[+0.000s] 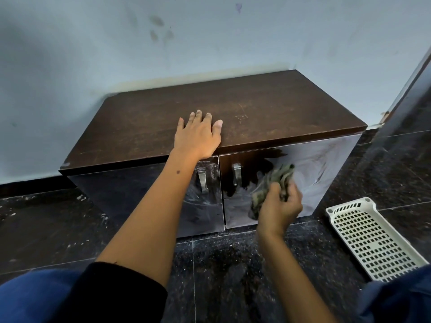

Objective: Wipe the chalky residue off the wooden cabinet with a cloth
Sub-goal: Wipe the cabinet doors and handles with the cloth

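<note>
The cloth [271,187], greenish and bunched, is pressing against the right door [310,173] of the low wooden cabinet [233,113], where whitish chalky smears [312,164] are showing. The right hand [278,206] is gripping it, fingers curled round the folds, though blur is hiding their exact lie. The left hand [198,136] is resting flat on the cabinet top, fingers straight and slightly spread. A white slotted basket [370,241] is lying on the dark floor [221,276], near the cabinet's right side.
</note>
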Demonstrator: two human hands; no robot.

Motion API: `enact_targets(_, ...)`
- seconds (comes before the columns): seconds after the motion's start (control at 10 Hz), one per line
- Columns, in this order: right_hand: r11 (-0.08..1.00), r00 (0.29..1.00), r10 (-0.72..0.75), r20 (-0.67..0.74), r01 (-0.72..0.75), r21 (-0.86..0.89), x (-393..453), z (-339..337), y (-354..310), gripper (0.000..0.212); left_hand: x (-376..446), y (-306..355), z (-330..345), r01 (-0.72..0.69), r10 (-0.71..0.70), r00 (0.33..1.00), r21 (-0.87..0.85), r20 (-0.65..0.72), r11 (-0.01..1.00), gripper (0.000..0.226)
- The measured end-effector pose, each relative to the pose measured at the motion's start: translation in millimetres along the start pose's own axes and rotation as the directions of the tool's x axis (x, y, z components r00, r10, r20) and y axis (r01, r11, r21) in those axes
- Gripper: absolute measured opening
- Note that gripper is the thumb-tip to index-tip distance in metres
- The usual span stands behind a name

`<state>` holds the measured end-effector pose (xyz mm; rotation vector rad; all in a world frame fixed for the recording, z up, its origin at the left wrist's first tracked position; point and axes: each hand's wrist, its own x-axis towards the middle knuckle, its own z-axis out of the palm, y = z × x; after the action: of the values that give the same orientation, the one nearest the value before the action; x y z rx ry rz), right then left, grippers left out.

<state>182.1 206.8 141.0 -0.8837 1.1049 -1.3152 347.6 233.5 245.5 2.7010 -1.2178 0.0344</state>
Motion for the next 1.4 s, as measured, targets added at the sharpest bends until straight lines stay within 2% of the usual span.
enact_targets(0.1,0.879,0.878,-0.456,0.145,0.47,-0.08,-0.1,14.9,-11.0,0.045,2.3,11.4,1.2,-0.027,0.026,0.999,-0.008,-0.018,1.0,0.061)
enact_targets(0.2,0.636,0.623,-0.619,0.479,0.755,-0.16,-10.0,14.1,14.5,0.053,4.6,28.3,6.5,-0.114,0.114,0.993,0.015,-0.017,0.993,0.061)
enact_targets(0.3,0.693,0.661,-0.376,0.649,0.665,-0.276,-13.8,-8.7,54.3,0.052,6.2,32.8,11.9,-0.129,0.13,0.992,0.037,-0.006,0.991,0.059)
enact_targets(0.4,0.853,0.806,-0.108,0.582,0.376,-0.362,-10.5,-20.6,64.1,0.042,5.8,31.2,12.6,-0.123,0.124,0.992,0.046,-0.013,0.991,0.058)
enact_targets(0.5,0.894,0.912,-0.029,0.408,0.206,-0.397,-17.0,-4.9,51.1,0.039,6.0,32.4,12.8,-0.132,0.133,0.991,0.054,-0.027,0.99,0.057)
enact_targets(0.6,0.922,0.921,-0.041,0.387,0.184,-0.34,-35.8,14.1,40.9,0.036,6.1,32.0,12.9,-0.125,0.126,0.992,0.054,-0.027,0.991,0.057)
enact_targets(0.7,0.939,0.919,-0.003,0.393,0.138,-0.314,-42.9,16.0,42.0,0.034,5.9,32.1,12.7,-0.125,0.126,0.992,0.052,-0.029,0.991,0.057)
enact_targets(0.8,0.946,0.894,0.236,0.382,-0.121,-0.301,-44.0,13.0,47.7,0.04,5.7,32.3,12.9,-0.13,0.131,0.991,0.054,-0.028,0.99,0.057)
enact_targets(0.9,0.875,0.744,0.483,0.463,-0.429,-0.223,-56.7,17.9,45.2,0.042,5.3,32.0,12.7,-0.128,0.13,0.991,0.059,-0.03,0.99,0.058)
enact_targets(1.0,0.893,0.696,0.442,0.567,-0.401,-0.204,-72.8,31.9,39.7,0.042,5.0,31.3,12.5,-0.132,0.133,0.991,0.053,-0.028,0.99,0.058)
enact_targets(1.1,0.886,0.761,0.463,0.455,-0.418,-0.203,-73.6,38.7,41.2,0.045,4.1,30.9,10.8,-0.136,0.138,0.99,0.045,-0.032,0.99,0.058)
enact_targets(1.2,0.809,0.748,0.585,0.313,-0.567,-0.156,-49.6,27.2,42.9,0.042,3.4,31.2,11.2,-0.14,0.141,0.99,0.045,-0.03,0.989,0.058)
enact_targets(1.3,0.755,0.694,0.646,0.319,-0.643,-0.129,-30.6,22.4,44.4,0.042,4.5,31.1,14.0,-0.138,0.14,0.989,0.048,-0.051,0.989,0.058)
enact_targets(1.4,0.755,0.678,0.629,0.38,-0.65,-0.09,-45.1,34.9,41.6,0.038,5.1,31.2,14.2,-0.137,0.14,0.989,0.045,-0.056,0.989,0.058)
